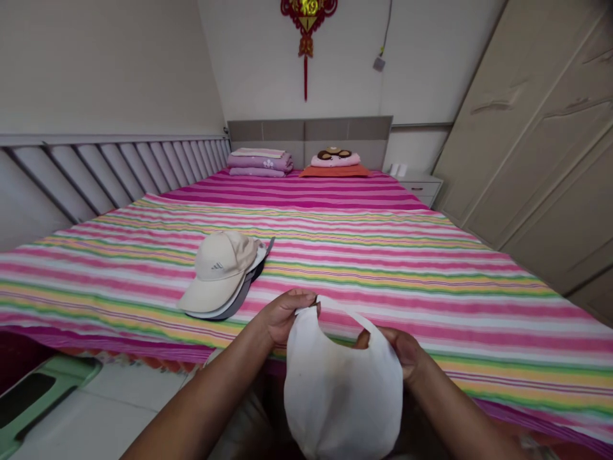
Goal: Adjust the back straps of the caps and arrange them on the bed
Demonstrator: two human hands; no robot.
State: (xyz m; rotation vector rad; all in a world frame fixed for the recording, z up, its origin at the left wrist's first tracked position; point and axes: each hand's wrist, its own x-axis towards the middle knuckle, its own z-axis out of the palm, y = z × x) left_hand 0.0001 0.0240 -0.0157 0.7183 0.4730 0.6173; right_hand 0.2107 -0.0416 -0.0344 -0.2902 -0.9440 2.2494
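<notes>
- One white cap (342,399) is hanging at the bottom middle of the frame, its rounded crown pointing downward and its curved back opening lying under a thin strap (348,310).
- The left hand (285,316) is pinching the cap's left edge by the strap; the right hand (405,351) is clasping the right edge, some fingers (363,338) showing through the opening.
- Plain, smooth-looking cloth is forming the crown, with faint shading in its middle.
- Left of centre, a cream cap (223,262) is resting on other caps (242,299), curved brims overlapping.
- A striped cover (383,249) is spreading almost flat from that stack toward the right side.
- A slatted rail (119,138) is edging the left; a green stool (64,377) is standing lower left.
</notes>
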